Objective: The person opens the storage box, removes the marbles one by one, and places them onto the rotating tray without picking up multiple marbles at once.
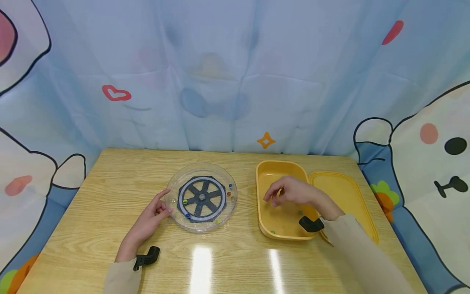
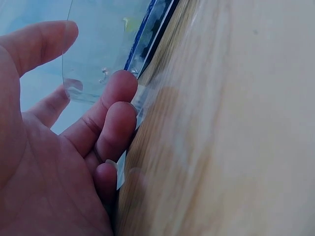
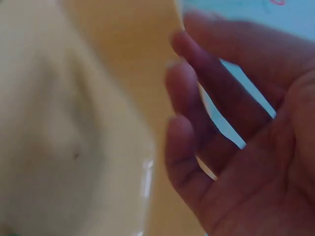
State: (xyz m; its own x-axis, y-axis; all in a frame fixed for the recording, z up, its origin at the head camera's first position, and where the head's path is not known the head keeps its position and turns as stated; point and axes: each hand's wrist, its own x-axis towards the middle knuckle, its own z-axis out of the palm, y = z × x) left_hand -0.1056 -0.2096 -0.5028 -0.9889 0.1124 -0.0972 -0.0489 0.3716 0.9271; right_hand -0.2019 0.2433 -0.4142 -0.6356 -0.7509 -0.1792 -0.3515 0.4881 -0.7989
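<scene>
A clear round dish [image 1: 230,210] stands on the table over a dark wheel-like pattern with spokes. Inside it lie several small glass marbles, among them a blue marble [image 1: 188,216], a yellow-green marble [image 1: 185,201] and a red marble [image 1: 229,194]. My left hand [image 1: 149,220] touches the dish's left rim with thumb and fingers spread along its outside. Above the yellow tub [image 1: 269,173], my right hand [image 1: 293,191] hovers with loosely bent fingers, and nothing shows between them. A green marble [image 1: 273,232] lies near the tub's front wall.
A flat yellow lid [image 1: 343,192] lies to the right of the tub, partly under my right forearm. Behind the wooden table [image 1: 121,183] hangs a light blue patterned curtain [image 1: 227,81]. Each wrist carries a black camera mount [image 1: 147,257].
</scene>
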